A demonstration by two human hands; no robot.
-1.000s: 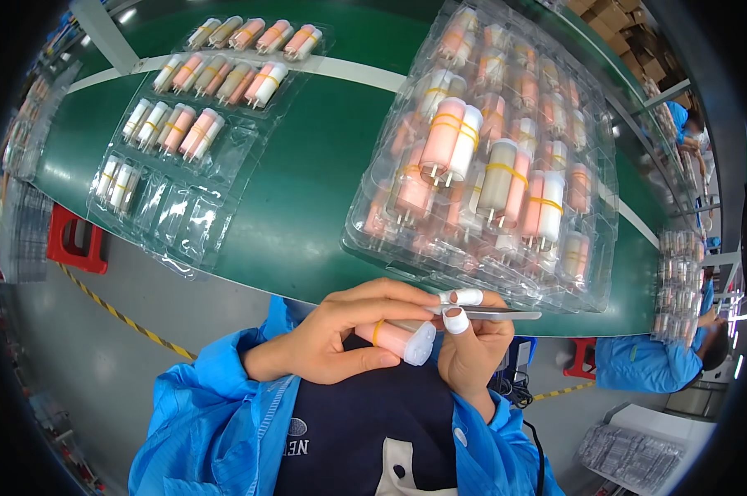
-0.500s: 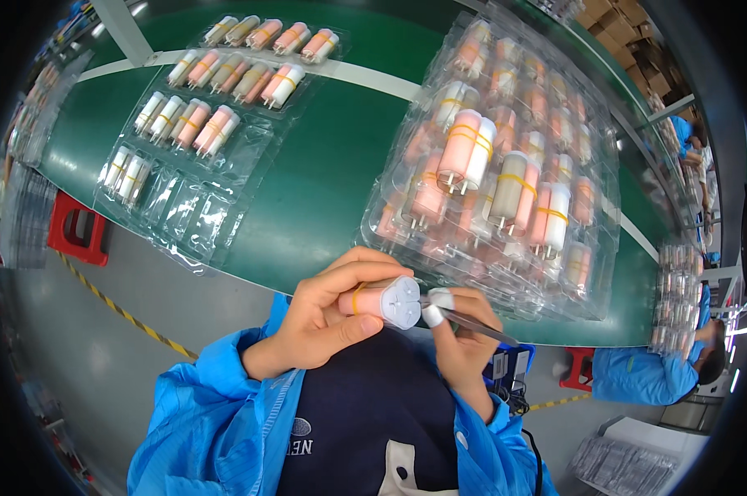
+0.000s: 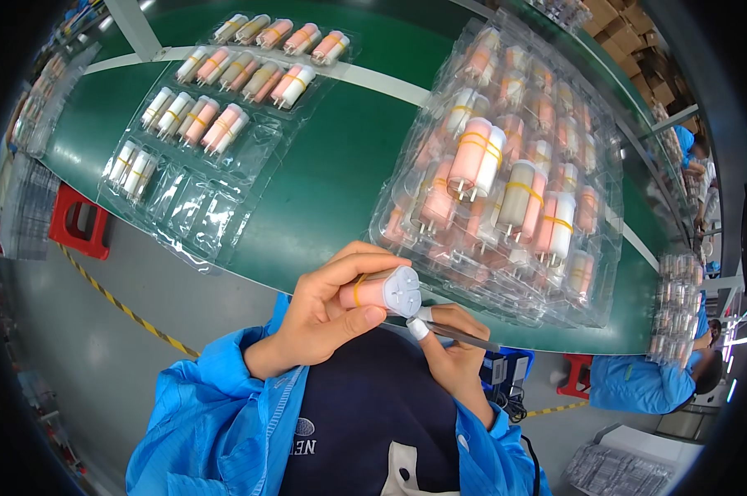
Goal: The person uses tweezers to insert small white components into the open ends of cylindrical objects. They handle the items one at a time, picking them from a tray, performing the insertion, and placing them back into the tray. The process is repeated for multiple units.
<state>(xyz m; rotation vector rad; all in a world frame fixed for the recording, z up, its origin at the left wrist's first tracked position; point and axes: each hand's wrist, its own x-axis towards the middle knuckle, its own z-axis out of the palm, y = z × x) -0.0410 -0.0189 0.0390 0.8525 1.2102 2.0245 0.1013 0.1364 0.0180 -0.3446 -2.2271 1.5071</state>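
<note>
Shifted down-left, our right hand [image 3: 454, 350] pinches a grey tool [image 3: 470, 337], lower center; our left hand [image 3: 320, 322] clasps 1 banded bundle [image 3: 377, 293].

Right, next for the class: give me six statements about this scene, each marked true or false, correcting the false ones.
1. The left hand holds a pink bundle of cylinders. True.
2. The band around that bundle is blue. False: the band is yellow.
3. The right hand holds a slim grey tool. True.
4. The left hand wears a white glove. False: it is bare; small white covers are on the right hand.
5. Clear trays stand stacked on the green table. True.
6. A red stool stands on the table. False: the red stool at the picture's left is on the floor.
</note>
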